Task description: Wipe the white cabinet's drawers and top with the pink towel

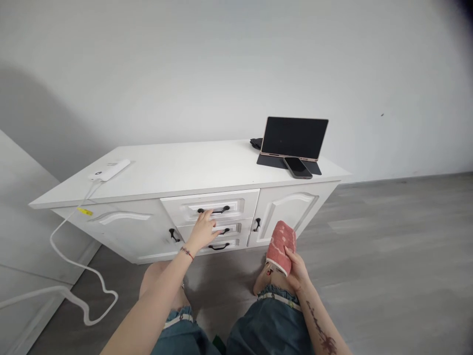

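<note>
Head view: only view supplied; findings follow.
Left hand: the left hand [204, 230] reaches forward to the top drawer [210, 207] of the white cabinet [291, 207]; fingers loosely spread, fingertips at the black drawer handle [216, 210], touching or just short of it; a firm grip cannot be confirmed. Beaded bracelet [186, 253] on the wrist.
Right hand: the right hand [295, 268] is closed around the lower end of a folded pink cloth [281, 246], held upright above the right knee, well apart from the cabinet front.
Drawers: three stacked in the centre of the cabinet front, each with a black handle; all appear shut.
Doors: one either side of the drawers, both shut.
Cabinet top, right end: tablet [293, 138] propped upright on its dark cover; phone [297, 167] lying flat just in front of it, near the front edge.
Cabinet top, left end: white power strip [109, 170] near the front left corner; its white cable [74, 261] drops over the front edge to the floor [388, 256].
</note>
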### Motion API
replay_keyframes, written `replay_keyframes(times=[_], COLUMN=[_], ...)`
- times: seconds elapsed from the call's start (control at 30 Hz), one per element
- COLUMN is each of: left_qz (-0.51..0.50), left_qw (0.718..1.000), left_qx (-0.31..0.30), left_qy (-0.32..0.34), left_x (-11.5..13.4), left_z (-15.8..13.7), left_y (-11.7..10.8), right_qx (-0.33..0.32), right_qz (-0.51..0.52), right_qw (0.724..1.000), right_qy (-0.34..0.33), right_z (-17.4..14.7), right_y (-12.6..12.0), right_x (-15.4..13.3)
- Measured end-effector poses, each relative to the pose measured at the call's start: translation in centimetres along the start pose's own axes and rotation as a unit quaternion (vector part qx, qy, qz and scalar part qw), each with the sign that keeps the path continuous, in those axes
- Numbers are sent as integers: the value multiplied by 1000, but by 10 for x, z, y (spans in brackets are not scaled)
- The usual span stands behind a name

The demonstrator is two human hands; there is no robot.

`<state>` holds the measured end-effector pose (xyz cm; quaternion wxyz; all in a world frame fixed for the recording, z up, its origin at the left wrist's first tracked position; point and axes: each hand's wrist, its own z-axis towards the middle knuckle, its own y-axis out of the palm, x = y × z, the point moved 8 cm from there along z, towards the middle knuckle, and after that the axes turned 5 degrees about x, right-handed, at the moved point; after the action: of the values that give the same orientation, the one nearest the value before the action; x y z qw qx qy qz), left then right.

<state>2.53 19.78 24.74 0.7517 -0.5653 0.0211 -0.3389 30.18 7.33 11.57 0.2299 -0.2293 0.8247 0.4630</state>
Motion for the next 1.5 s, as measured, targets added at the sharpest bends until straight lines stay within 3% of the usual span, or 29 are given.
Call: replay_keyframes(times=[0.27,0.43,0.7,0.93,1.17,1.3,1.5], left_qz=[23,10,114,124,112,108,105], left_qw=[998,997,989,984,982,981,980], left_qx=[36,65,98,124,144,158,163], left_qy=[-44,-37,-12,-31,-39,-42,-42], left_x=[20,33,64,81,94,100,99], left_z=[-15,-50,-102,-126,-156,-169,-174], left_y=[4,5,4,-1,1,0,-2], right_qx=[-5,3,19,65,136,157,164], right_qz=[2,20,91,69,58,69,-21], right_qw=[1000,1000,995,994,985,982,978], right_qy=[-1,-1,31,-52,-87,-82,-131], right_z=[1,5,4,-3,-8,-12,-25], right_y=[-1,-4,-16,-33,-47,-41,-16], right_x=[3,4,1,-18,-31,-27,-44])
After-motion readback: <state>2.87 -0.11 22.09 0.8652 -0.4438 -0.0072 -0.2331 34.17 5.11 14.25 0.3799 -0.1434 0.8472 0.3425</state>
